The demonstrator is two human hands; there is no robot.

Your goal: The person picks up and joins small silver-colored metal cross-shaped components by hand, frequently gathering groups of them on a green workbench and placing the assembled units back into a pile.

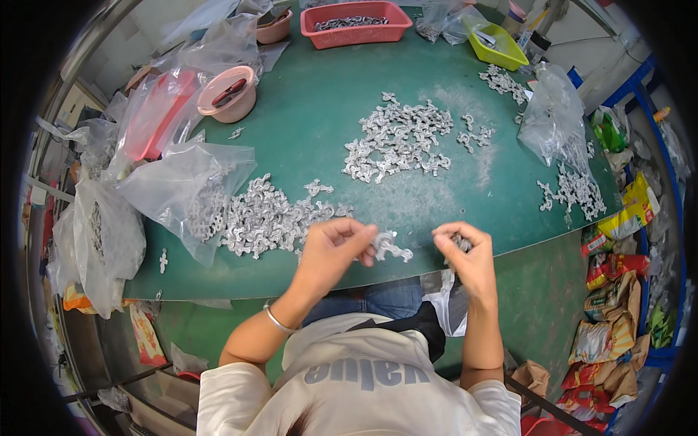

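Observation:
Between the thumb and fingers of my left hand (339, 245) is a small grey metal casting (393, 250), held just over the table's near edge. My right hand (467, 252), a little apart from it, has its fingers curled round more grey metal pieces (458, 243), mostly hidden by the fingers. A dense heap of grey castings (265, 216) lies left of my left hand. Farther off, in the middle of the table, spreads a second heap of castings (398, 138), with a few strays (474, 134) to its right.
The green table (305, 116) carries a pink bowl (243, 102), a red tray of metal parts (356, 36) and a yellow-green basket (502, 54). Clear plastic bags lie left (182, 182) and right (554, 109), beside more castings (574, 192). Coloured packets (618, 269) line the right side.

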